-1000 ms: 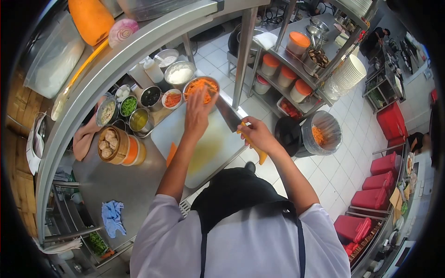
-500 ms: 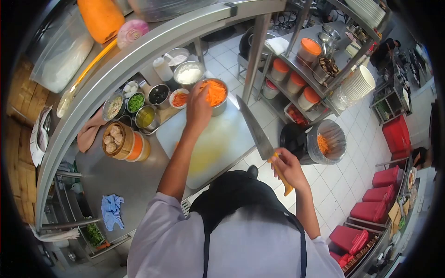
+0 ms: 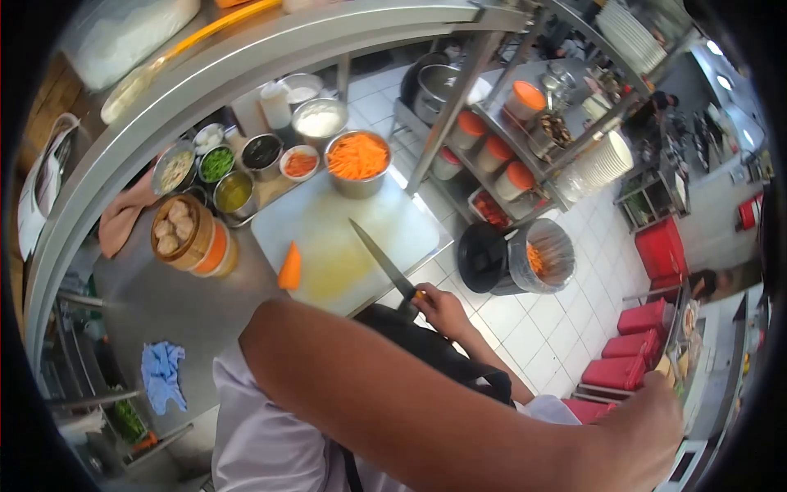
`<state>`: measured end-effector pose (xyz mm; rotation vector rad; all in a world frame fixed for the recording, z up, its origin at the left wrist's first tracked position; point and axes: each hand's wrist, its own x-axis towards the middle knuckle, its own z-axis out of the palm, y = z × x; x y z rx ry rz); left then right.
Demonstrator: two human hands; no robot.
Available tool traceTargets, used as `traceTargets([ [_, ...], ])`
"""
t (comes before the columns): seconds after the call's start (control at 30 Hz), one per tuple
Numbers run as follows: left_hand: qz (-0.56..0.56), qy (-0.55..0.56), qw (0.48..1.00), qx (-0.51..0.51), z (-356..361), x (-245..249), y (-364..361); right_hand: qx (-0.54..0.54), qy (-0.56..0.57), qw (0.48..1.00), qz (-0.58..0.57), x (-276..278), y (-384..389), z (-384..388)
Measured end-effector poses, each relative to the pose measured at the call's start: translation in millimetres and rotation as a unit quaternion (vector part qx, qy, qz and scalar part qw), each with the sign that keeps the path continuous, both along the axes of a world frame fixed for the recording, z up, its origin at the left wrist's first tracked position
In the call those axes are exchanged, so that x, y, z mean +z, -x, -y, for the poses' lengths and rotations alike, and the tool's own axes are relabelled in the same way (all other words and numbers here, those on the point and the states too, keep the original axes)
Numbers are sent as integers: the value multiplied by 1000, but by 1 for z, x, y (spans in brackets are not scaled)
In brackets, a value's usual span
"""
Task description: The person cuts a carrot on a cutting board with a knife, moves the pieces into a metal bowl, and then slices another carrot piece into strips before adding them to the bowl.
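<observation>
In the head view my right hand [image 3: 443, 310] is closed around the yellow handle of a large kitchen knife [image 3: 381, 258]. Its blade points up and left over the white cutting board [image 3: 418, 223]. My left arm stretches across my body to the lower right. There my left hand [image 3: 643, 426] is smeared by motion, and its fingers cannot be made out. A carrot piece [image 3: 289, 267] lies on the left side of the board. At the board's far edge stands a metal pot [image 3: 359, 185] heaped with shredded carrot [image 3: 357, 156].
Left of the board are a bamboo steamer [image 3: 193, 250] with dumplings and several small ingredient bowls. A blue cloth [image 3: 164, 375] lies on the steel counter [image 3: 221, 316]. A lined bin [image 3: 557, 266] stands right of the board. Steel shelving [image 3: 459, 102] rises behind, and red containers [image 3: 627, 371] line the right.
My left hand has left the carrot pot and swung across my body to the lower right. The knife has come left over the board. The view has shifted, and the carrot piece is uncovered.
</observation>
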<state>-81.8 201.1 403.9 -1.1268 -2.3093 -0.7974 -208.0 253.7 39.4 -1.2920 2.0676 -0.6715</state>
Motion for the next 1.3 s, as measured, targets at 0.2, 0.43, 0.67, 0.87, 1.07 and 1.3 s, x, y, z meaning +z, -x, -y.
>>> traceTargets([
  [0.2,40,-43,991,122,10,-23,-57,-42,8,998,36,-9,-25,-2],
  [0.43,214,-133,762,597,131,-193,-131,-113,2,975,190,-64,-17,-14],
  [0.67,280,-128,531,789,172,-388,-208,-21,-79,974,212,-42,5,11],
  [0.87,244,-58,495,832,156,-421,-137,10,-69,969,237,-52,13,26],
  [1.07,225,-107,550,798,111,-415,-60,44,-35,986,155,-58,19,25],
  [1.3,135,-121,579,795,109,-436,-43,106,48,993,-25,-53,11,19],
])
